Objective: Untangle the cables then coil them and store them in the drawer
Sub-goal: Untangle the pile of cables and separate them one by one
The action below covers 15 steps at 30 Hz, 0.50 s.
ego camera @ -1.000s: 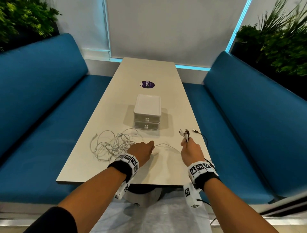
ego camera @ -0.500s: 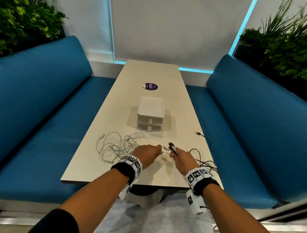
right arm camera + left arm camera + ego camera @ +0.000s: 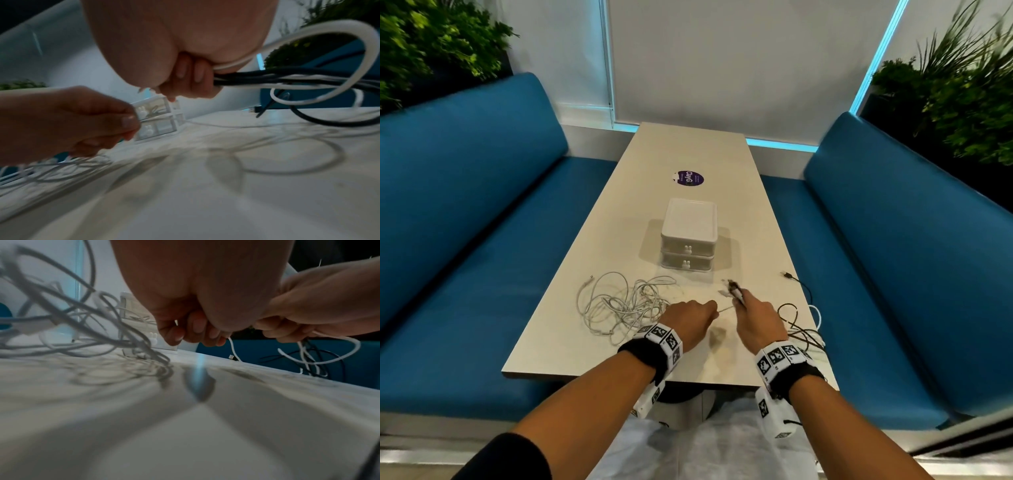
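Note:
A loose tangle of white cables lies on the table left of my hands. My left hand pinches a thin white cable just right of that tangle. My right hand grips a bundle of black and white cables, its connector ends sticking up past the fingers. The bundle's slack trails off the table's right edge. A black cable end lies further right. The white two-drawer box stands behind my hands, both drawers closed.
Blue bench seats run along both sides of the table. A round purple sticker sits beyond the drawer box. Plants fill the back corners. The near table edge is under my wrists.
My right hand has swung left with its bundle, from near the right edge to close beside my left hand. More black and white slack now lies at the table's right edge.

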Tool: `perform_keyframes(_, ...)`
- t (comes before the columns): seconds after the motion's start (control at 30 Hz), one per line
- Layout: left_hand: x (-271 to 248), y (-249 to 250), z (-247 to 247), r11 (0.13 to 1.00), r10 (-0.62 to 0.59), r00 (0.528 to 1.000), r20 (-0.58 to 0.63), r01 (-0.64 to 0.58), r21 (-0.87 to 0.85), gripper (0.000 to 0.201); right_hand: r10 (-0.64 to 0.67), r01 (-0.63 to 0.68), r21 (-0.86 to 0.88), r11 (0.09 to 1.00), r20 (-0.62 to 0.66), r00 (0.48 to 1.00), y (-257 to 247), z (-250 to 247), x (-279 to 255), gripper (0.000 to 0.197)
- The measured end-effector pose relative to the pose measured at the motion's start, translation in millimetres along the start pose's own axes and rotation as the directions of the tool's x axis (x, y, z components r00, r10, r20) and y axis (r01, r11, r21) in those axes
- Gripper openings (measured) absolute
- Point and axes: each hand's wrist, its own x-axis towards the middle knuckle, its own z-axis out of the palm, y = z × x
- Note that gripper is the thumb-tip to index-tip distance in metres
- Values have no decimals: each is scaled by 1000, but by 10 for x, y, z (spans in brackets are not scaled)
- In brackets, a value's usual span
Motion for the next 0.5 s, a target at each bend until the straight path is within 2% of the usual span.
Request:
perform_keyframes(0.07, 5, 44, 3, 999, 14, 1000, 3, -14, -41, 25, -56, 54, 34, 998, 78, 995, -55, 64, -44, 30)
perform_keyframes(0.2, -42, -19, 8, 997, 54, 998, 16, -53, -61, 28, -40, 29, 71, 997, 164, 986, 1, 126, -49, 29)
perform_keyframes(0.3, -70, -80, -11, 994, 92, 996, 2, -92, -63, 21, -24, 36, -53, 998, 206, 978, 41, 139, -49, 28)
perform_keyframes(0.43, -73, -190, -107, 990, 92, 996, -19, -94, -103, 38, 74, -16, -257, 966, 216, 974, 204, 48, -24, 25)
perform_keyframes(0.5, -53, -246, -204, 992, 70, 996, -57, -76, -98, 39, 155, -88, -339, 937, 177, 972, 366, -85, -11, 22)
